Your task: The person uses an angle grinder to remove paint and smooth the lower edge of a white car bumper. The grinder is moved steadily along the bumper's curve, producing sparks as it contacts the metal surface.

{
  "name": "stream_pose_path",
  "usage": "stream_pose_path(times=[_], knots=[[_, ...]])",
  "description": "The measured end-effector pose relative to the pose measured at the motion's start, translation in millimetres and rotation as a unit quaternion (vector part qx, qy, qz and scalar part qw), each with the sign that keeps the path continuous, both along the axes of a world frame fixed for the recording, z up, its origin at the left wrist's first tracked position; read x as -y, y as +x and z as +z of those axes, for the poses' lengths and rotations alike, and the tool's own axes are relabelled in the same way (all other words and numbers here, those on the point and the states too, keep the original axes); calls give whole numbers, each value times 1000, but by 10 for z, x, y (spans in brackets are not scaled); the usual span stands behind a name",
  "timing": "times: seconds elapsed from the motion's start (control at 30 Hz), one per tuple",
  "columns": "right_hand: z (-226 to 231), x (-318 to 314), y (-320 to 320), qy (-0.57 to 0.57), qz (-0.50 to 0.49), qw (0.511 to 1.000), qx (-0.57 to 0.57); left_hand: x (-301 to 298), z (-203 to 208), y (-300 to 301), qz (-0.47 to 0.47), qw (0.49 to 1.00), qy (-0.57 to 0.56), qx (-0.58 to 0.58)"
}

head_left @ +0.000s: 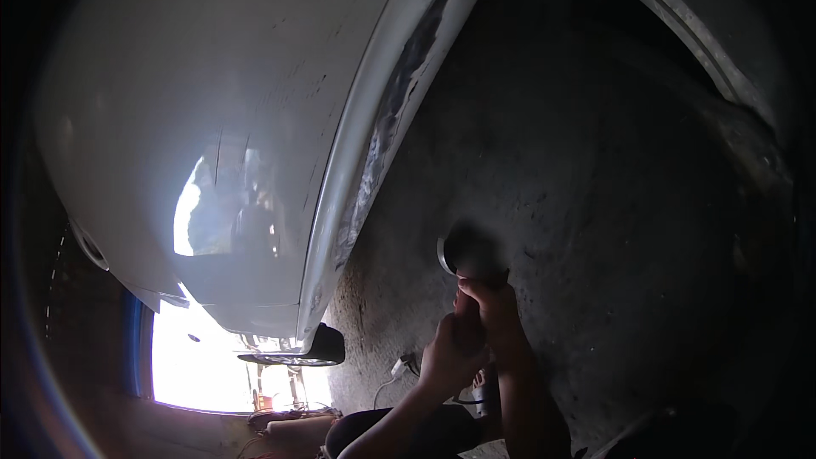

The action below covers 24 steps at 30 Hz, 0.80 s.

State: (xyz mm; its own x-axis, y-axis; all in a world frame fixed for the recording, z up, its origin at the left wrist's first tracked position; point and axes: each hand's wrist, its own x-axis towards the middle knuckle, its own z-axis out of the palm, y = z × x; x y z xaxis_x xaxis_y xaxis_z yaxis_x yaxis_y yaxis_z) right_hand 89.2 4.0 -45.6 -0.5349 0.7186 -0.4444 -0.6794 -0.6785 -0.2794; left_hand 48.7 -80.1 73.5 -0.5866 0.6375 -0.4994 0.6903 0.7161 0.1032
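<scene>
Both my hands are closed around what looks like an angle grinder (466, 304) with a reddish body. My left hand (453, 351) wraps the rear of the body. Farther forward, my right hand (491, 293) grips close to the head. The round dark head (476, 248) is blurred, and a pale curved metal rim (443, 256) shows at its left. The tool is over the grey floor, apart from the white car panel (255, 85) on the left. Along the panel's lower edge runs a bare, scuffed grey strip (393, 102).
Concrete floor (561, 178) spreads right of the car. A pale curved panel edge (680, 13) arches at the upper right. Near my left forearm lies a white connector (399, 367) with a cable. A black part (327, 345) juts from the car's near end, beside a bright opening (200, 361).
</scene>
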Motion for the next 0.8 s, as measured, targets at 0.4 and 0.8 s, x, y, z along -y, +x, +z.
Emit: stream_pose_path(times=[0.4,0.8], knots=[[1236,-148,422,325,20,850,415,-188,-420,-523,59,767,335,544],[1613,-265,306,353,-14,805,478,-445,71,-392,-108,829,360,415]])
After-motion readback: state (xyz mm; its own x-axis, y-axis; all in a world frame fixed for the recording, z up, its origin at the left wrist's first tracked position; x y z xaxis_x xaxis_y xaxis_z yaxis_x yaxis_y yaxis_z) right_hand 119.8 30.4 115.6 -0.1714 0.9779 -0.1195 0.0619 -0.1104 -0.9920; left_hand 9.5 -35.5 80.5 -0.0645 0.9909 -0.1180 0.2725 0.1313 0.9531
